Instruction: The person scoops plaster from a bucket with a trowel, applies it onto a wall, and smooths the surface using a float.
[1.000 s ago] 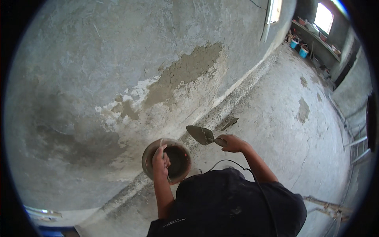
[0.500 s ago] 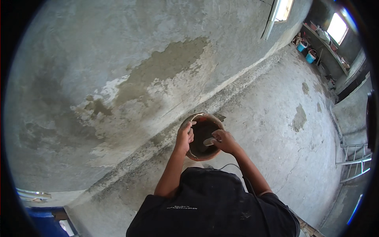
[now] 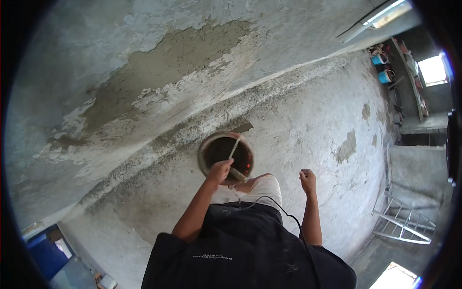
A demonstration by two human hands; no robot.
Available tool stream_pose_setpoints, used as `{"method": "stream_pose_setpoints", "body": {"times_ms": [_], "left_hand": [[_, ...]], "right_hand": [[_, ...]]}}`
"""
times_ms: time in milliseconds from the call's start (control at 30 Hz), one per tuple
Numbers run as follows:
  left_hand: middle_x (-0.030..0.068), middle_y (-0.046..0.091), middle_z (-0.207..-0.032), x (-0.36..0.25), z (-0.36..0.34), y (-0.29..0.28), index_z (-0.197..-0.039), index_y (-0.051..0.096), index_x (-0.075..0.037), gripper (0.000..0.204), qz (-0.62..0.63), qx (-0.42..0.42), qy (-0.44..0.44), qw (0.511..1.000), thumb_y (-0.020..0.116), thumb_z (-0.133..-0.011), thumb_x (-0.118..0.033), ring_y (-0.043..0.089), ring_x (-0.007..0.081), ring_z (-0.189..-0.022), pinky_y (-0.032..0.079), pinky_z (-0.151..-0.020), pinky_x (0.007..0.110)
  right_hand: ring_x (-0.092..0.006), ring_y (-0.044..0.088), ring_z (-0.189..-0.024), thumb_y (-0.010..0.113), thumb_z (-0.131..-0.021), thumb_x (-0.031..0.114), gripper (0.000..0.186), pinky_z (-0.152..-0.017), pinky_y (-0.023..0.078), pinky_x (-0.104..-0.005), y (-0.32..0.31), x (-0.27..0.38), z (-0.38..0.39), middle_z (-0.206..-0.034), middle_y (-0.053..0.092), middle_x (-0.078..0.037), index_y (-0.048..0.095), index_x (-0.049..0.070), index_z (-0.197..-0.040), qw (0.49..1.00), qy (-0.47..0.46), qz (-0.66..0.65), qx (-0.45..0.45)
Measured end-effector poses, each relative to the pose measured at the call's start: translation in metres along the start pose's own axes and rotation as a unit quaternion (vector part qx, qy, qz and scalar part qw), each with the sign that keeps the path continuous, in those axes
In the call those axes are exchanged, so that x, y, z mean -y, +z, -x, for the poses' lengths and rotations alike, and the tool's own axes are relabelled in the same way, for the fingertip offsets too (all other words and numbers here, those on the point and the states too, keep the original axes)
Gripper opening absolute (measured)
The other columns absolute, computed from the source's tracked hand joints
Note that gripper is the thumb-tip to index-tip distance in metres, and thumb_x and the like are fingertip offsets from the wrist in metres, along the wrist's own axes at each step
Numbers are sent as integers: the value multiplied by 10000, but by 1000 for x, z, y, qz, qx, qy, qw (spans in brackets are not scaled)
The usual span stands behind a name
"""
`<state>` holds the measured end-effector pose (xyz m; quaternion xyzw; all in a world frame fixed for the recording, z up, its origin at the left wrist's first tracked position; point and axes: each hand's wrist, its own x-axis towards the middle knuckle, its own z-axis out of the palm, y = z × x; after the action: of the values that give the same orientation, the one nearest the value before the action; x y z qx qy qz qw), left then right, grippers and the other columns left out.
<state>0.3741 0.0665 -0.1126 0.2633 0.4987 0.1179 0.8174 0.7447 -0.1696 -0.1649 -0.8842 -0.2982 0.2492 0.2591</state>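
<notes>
A round reddish-brown bucket hangs or stands in front of my legs, its inside dark. My left hand is closed round its pale rope handle, above the near part of the opening. Beside that hand a pale stick-like thing lies across the near rim; its kind cannot be made out. Off to the right, apart from the bucket, my right hand is raised over the floor with curled fingers, and nothing shows in it.
A flat dark strip lies on the floor behind the bucket. The grey wall carries a damp plaster patch. Blue buckets stand by a shelf at the far right, and a metal ladder is nearer. A dark cable crosses my front.
My right hand has left the bucket's opening and moved right, out over the floor. My left hand keeps the handle, and the bucket sits slightly further left in view. My view has turned.
</notes>
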Motion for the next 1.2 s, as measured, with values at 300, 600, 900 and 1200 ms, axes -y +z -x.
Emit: {"method": "stream_pose_setpoints", "body": {"times_ms": [300, 600, 900, 1200], "left_hand": [[-70, 254, -537, 142, 15, -71, -635, 363, -205, 415, 227, -444, 22, 866, 580, -946, -373, 255, 50, -420, 159, -380, 249], [-84, 248, -502, 360, 51, -31, -710, 319, -224, 382, 481, -653, 67, 582, 494, -990, -416, 167, 33, -355, 134, -294, 225], [-15, 327, -510, 570, 105, 134, -954, 653, -102, 319, 478, -704, -230, 472, 620, -915, -417, 331, 128, -412, 320, -348, 305], [0, 372, -526, 620, 25, 154, -965, 640, -86, 338, 475, -625, -316, 532, 624, -913, -420, 355, 145, -423, 339, -358, 329]], "right_hand": [[-352, 680, -810, 625, -825, 242, 252, -737, 538, -420, 160, -73, -211, -842, 694, -193, 688, 24, -934, 938, -94, 212, 257], [-351, 597, -1102, 603, -797, 277, 360, -954, 471, -443, 404, -119, -337, -1144, 648, -178, 662, 95, -1102, 780, -111, 403, 466], [-339, 173, -1452, 644, -815, 332, 918, -1159, 201, -501, 608, -200, -360, -1568, 214, -126, 108, 102, -1524, 764, -190, 463, 408], [-310, 376, -1355, 677, -810, 348, 568, -1047, 271, -623, 659, -175, -408, -1427, 452, -144, 507, 129, -1306, 695, -278, 573, 333]]}}
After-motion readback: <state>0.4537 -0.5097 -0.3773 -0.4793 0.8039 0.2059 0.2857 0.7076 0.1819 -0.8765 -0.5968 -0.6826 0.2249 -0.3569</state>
